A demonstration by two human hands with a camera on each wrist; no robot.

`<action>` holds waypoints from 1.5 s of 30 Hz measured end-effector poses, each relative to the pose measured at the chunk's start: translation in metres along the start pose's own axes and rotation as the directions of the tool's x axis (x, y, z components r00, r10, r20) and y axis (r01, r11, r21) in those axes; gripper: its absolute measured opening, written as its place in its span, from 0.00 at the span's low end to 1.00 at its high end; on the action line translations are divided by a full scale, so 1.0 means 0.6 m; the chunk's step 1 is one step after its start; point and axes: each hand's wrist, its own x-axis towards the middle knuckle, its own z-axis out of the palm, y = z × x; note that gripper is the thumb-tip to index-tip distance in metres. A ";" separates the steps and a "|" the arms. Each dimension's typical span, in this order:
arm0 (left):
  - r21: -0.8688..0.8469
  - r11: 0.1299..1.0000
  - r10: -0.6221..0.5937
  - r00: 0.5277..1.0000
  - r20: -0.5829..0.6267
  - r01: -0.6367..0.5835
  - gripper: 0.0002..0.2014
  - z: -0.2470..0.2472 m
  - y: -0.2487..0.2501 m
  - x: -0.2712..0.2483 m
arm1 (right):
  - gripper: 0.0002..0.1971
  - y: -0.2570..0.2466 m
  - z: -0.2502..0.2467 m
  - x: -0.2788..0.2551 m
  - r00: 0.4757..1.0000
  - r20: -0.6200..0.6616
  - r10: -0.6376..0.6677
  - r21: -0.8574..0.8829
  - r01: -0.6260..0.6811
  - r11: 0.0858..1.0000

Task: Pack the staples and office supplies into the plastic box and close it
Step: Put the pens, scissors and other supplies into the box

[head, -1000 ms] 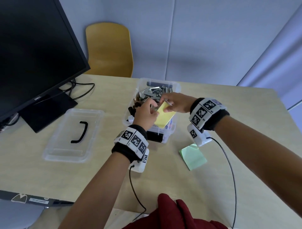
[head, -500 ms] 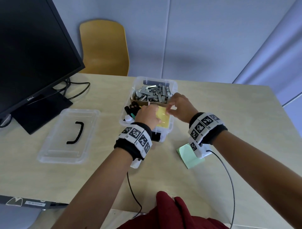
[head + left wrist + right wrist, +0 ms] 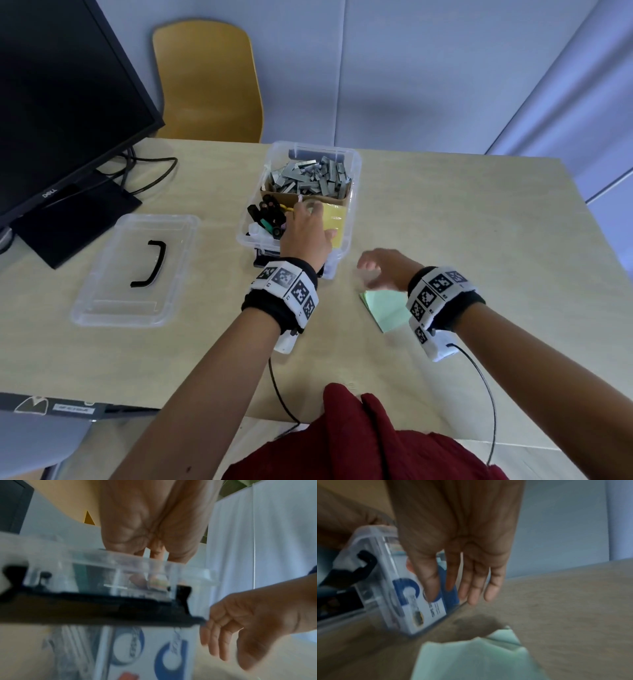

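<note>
Reaching with fingers loosely spread and empty, the right hand [image 3: 383, 269] is best lowered flat onto the green pad [image 3: 387, 308] beside the box [image 3: 352, 219], while the yellow pad [image 3: 334, 219] is pressed down inside by the open left hand [image 3: 305, 236].

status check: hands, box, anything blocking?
Left hand in the open plastic box, fingers hidden. Right hand open, empty, above green notes on the table. Yellow notes in box. Lid off, left of box. Nothing blocking.
</note>
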 end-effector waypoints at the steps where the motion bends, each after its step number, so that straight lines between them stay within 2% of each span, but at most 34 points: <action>1: 0.022 1.000 -0.004 1.000 -0.031 0.005 0.24 0.004 0.002 -0.004 | 0.24 0.008 0.006 -0.007 0.997 0.065 0.031 -0.064 -0.027 0.998; 3: 0.032 0.999 -0.014 0.998 -0.068 0.016 0.22 0.009 0.004 -0.007 | 0.30 0.020 0.016 -0.022 0.990 0.120 0.078 -0.196 -0.053 0.979; 6: 0.029 0.999 -0.020 0.997 -0.068 0.022 0.21 0.010 0.003 -0.005 | 0.35 0.030 0.031 -0.035 0.991 0.114 0.065 -0.346 -0.022 0.938; 11: 0.003 0.999 -0.033 0.996 -0.080 0.033 0.21 0.012 0.003 -0.005 | 0.30 0.026 0.040 -0.034 0.994 0.065 0.082 -0.385 -0.051 0.921; 13: -0.012 0.999 -0.035 0.997 -0.075 0.034 0.22 0.011 0.002 -0.006 | 0.22 0.026 0.041 -0.037 0.994 0.062 0.095 -0.307 -0.072 0.949; 15: -0.041 0.999 -0.031 0.998 -0.060 0.029 0.23 0.010 0.000 -0.006 | 0.17 0.025 0.036 -0.043 0.992 0.007 0.124 -0.137 -0.122 0.983; 17: -0.090 0.996 -0.019 0.998 -0.053 0.014 0.21 0.006 -0.003 -0.003 | 0.18 0.019 0.018 -0.045 0.983 -0.100 0.152 0.051 -0.148 0.988; 19: -0.188 0.982 -0.024 0.998 -0.063 0.012 0.17 0.000 -0.008 0.000 | 0.19 0.008 -0.015 -0.044 0.947 -0.276 0.167 0.166 -0.124 0.978; 21: -0.291 0.956 -0.056 0.995 -0.087 0.029 0.14 -0.008 -0.014 0.002 | 0.14 -0.005 -0.054 -0.043 0.871 -0.450 0.197 0.291 -0.065 0.955; 23: -0.383 0.924 -0.084 0.987 -0.133 0.027 0.13 -0.018 -0.018 0.002 | 0.11 -0.026 -0.085 -0.041 0.807 -0.550 0.214 0.433 0.056 0.899; 26: -0.475 0.880 -0.125 0.965 -0.231 0.000 0.13 -0.038 -0.017 0.002 | 0.12 -0.070 -0.108 -0.030 0.780 -0.603 0.168 0.509 0.213 0.834; 30: -0.509 0.860 -0.157 0.928 -0.337 -0.039 0.13 -0.062 -0.021 0.003 | 0.16 -0.131 -0.114 0.001 0.844 -0.535 -0.025 0.334 0.239 0.912; 34: -0.464 0.885 -0.164 0.922 -0.351 -0.019 0.13 -0.059 -0.039 -0.003 | 0.21 -0.170 -0.106 0.030 0.876 -0.448 -0.178 0.161 0.275 0.948; 38: -0.334 0.939 -0.056 0.919 -0.390 -0.084 0.13 -0.029 -0.052 -0.019 | 0.19 -0.173 -0.099 0.048 0.900 -0.412 -0.145 0.183 0.238 0.954; 41: -0.115 0.993 -0.031 0.846 -0.532 -0.036 0.15 -0.010 -0.064 -0.024 | 0.17 -0.164 -0.090 0.061 0.915 -0.372 -0.157 0.119 0.215 0.969; 43: -0.095 0.995 -0.064 0.816 -0.575 0.011 0.19 -0.004 -0.080 -0.018 | 0.19 -0.160 -0.083 0.065 0.917 -0.362 -0.168 0.027 0.190 0.981; 45: -0.116 0.993 -0.088 0.859 -0.504 0.033 0.21 -0.004 -0.094 -0.011 | 0.23 -0.157 -0.071 0.065 0.901 -0.387 -0.197 -0.075 0.182 0.980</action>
